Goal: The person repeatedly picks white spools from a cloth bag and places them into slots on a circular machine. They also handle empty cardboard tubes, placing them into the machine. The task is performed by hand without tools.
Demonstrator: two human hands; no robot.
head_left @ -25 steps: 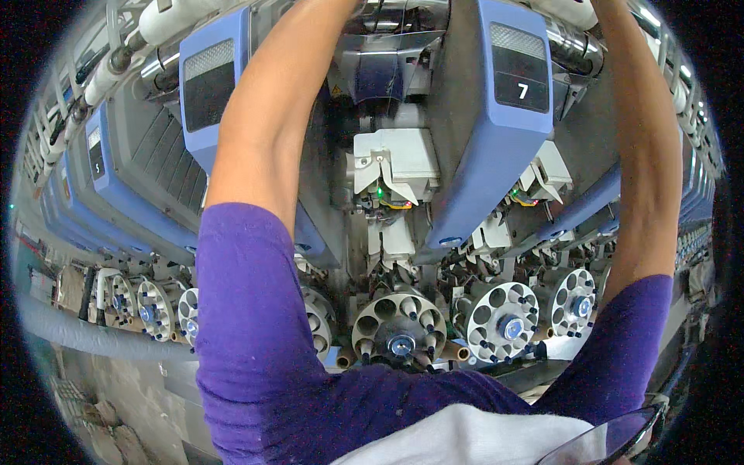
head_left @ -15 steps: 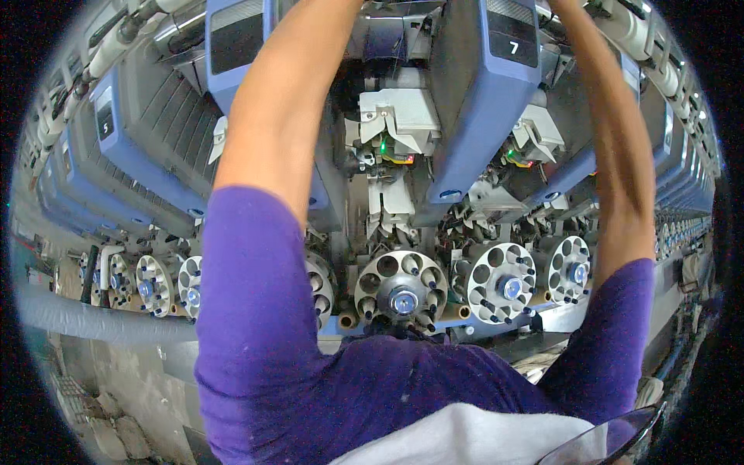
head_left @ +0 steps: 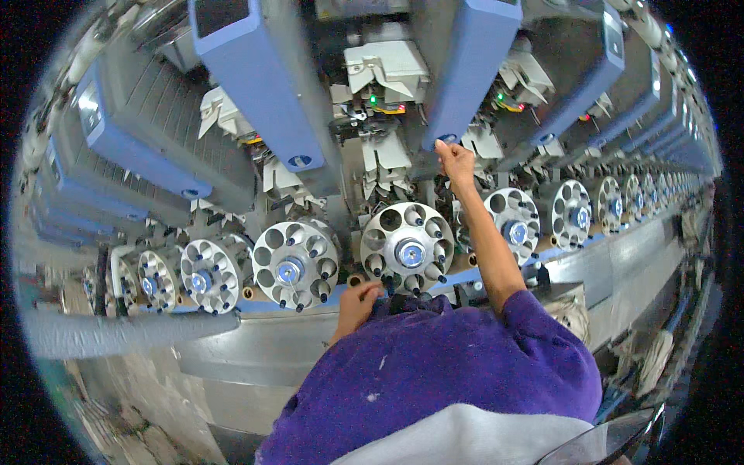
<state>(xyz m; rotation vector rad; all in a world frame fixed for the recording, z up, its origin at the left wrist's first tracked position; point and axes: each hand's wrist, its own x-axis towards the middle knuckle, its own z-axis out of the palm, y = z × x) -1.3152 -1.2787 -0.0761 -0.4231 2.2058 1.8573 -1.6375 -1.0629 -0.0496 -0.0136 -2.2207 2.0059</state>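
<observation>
I stand at a long winding machine, in purple sleeves. My left hand [head_left: 358, 298] is low, with curled fingers at the lower rim of a round grey magazine wheel [head_left: 407, 249] with holes and pegs; whether it holds anything is hidden. My right hand [head_left: 454, 160] reaches up, fingers closed, against the lower tip of a blue housing [head_left: 465, 62] above that wheel. Between the hands sits a white mechanism [head_left: 386, 70] with coloured wires and a green light.
More magazine wheels [head_left: 294, 263] [head_left: 513, 223] run left and right along a blue rail. Blue housings [head_left: 260, 85] hang overhead in a row. A grey metal ledge [head_left: 232, 353] runs below, and a grey pipe [head_left: 116, 329] lies at the left.
Both arms were stretched up past the top of the view; now they are lowered, the left hand to the wheel's rim and the right to the blue housing's tip. The view has shifted.
</observation>
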